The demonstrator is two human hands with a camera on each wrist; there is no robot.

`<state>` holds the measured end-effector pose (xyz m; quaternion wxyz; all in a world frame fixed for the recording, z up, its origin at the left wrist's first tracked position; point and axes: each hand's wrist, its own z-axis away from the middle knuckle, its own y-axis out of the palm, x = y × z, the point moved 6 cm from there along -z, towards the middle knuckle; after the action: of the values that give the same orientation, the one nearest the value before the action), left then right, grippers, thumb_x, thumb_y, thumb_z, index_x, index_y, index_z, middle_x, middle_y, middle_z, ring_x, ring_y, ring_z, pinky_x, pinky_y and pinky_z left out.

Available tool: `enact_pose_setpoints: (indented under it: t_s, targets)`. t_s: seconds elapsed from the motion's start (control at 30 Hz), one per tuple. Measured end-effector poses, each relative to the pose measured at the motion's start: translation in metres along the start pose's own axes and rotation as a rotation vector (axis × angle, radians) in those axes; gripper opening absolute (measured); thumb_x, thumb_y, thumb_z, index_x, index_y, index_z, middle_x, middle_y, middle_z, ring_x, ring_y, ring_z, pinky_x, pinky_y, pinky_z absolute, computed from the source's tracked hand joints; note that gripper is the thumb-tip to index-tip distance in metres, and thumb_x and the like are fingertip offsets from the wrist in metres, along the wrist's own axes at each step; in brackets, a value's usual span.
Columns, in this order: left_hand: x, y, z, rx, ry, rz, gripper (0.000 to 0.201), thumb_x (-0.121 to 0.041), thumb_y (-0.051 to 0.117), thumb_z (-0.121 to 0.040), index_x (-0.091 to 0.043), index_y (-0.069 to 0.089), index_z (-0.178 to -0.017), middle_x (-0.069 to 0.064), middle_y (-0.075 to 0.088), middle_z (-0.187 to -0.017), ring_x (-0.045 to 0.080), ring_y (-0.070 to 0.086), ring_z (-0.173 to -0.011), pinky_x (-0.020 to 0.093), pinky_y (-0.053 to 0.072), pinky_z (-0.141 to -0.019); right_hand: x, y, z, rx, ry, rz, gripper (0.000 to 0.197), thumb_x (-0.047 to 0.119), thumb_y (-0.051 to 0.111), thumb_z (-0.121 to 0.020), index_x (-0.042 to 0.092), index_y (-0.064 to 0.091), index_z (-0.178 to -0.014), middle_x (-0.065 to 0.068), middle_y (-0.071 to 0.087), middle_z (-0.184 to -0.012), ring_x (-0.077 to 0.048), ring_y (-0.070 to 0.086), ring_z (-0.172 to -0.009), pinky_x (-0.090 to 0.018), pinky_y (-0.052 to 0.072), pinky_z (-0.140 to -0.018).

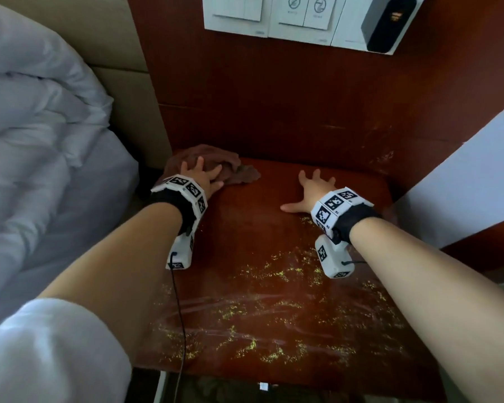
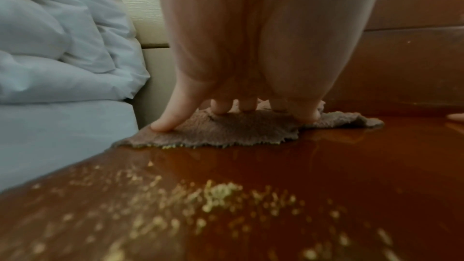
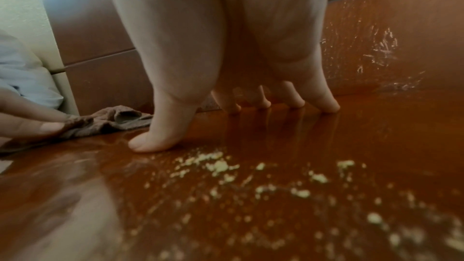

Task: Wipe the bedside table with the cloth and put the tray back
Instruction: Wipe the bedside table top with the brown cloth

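Near the front edge of the tabletop (image 1: 274,228) I see yellow-green crumbs (image 1: 245,344) scattered over the wood; they reach to about the middle. Farther back my right hand (image 1: 312,190) lies flat on the bare wood with the fingers spread, holding nothing; my left hand (image 1: 201,175) presses with straight fingers on the brown cloth (image 1: 239,170), which lies crumpled at the back left corner, its front hem touching some crumbs. Beside the left edge is the bed (image 1: 41,141); switches (image 1: 274,16) are on the wall behind.
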<state>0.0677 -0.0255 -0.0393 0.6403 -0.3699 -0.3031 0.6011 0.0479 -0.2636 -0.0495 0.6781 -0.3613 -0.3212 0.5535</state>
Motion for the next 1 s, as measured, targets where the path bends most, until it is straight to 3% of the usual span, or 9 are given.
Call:
enact_pose_setpoints:
  t_s: [0.4, 0.83, 1.0]
  targets:
    - [-0.001, 0.012, 0.015, 0.021, 0.016, 0.071, 0.073, -0.063, 0.032, -0.091, -0.039, -0.003, -0.150, 0.005, -0.015, -0.160, 0.044, -0.011, -0.144, 0.050, 0.001, -0.118, -0.002, -0.001, -0.002, -0.016, 0.006, -0.002, 0.109, 0.063, 0.062, -0.077, 0.023, -0.005, -0.153, -0.013, -0.009, -0.160, -0.050, -0.003, -0.143, -0.057, 0.017, -0.116]
    - [0.006, 0.040, 0.058, 0.024, 0.049, 0.075, 0.075, -0.062, 0.034, -0.092, -0.035, -0.001, -0.151, 0.008, -0.014, -0.160, 0.044, -0.013, -0.143, 0.047, -0.003, -0.118, 0.004, -0.001, 0.011, -0.021, 0.002, 0.041, 0.104, 0.066, 0.058, -0.079, 0.025, -0.004, -0.153, -0.014, -0.007, -0.160, -0.050, 0.000, -0.142, -0.059, 0.018, -0.115]
    - [0.010, 0.046, 0.064, 0.037, 0.031, 0.105, 0.075, -0.063, 0.035, -0.091, -0.037, -0.002, -0.151, 0.004, -0.014, -0.160, 0.041, -0.014, -0.144, 0.048, -0.001, -0.119, 0.041, 0.011, 0.028, 0.034, -0.127, 0.088, 0.099, 0.061, 0.058, -0.081, 0.033, -0.004, -0.152, -0.014, -0.011, -0.159, -0.052, -0.003, -0.142, -0.059, 0.017, -0.115]
